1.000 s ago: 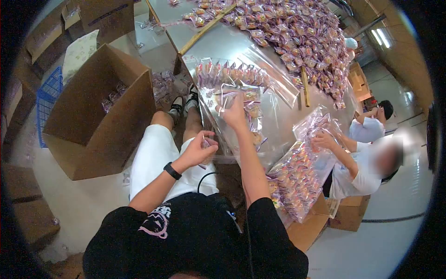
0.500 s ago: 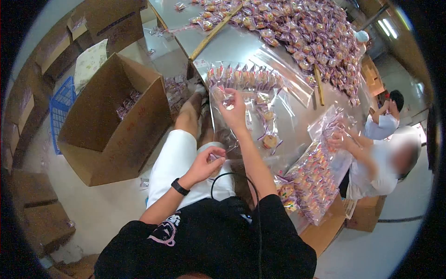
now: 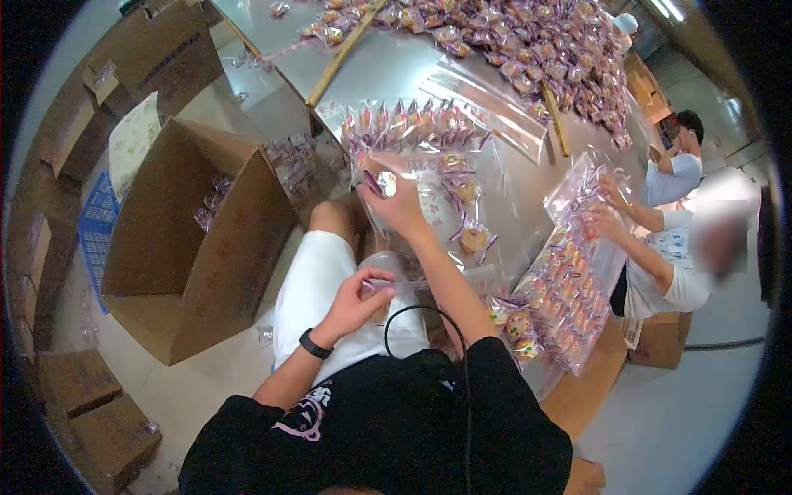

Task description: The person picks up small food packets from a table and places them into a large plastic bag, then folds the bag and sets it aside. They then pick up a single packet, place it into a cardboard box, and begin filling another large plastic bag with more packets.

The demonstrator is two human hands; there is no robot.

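Observation:
A large clear plastic bag [image 3: 495, 177] lies at the table's edge in front of me. Along its far side stands a row of individually wrapped pastries [image 3: 417, 124]; a loose wrapped pastry [image 3: 474, 239] lies nearer, with others above it. My right hand [image 3: 398, 202] is at the bag's left part, apparently inside it, its fingers closed on a purple-edged wrapped pastry [image 3: 373, 183]. Below, over my lap, my left hand [image 3: 360, 299] pinches the near edge of the clear bag between thumb and fingers.
A big heap of wrapped pastries [image 3: 536, 49] covers the far table, with wooden strips [image 3: 346, 54] before it. An open cardboard box [image 3: 190, 247] stands at left beside a blue crate [image 3: 95, 239]. At right, a co-worker's hands [image 3: 606, 219] handle a filled bag [image 3: 561, 305].
My right hand has moved slightly left and down with the wrapped pastry. My left hand stays low at the bag's edge. The view has shifted a little.

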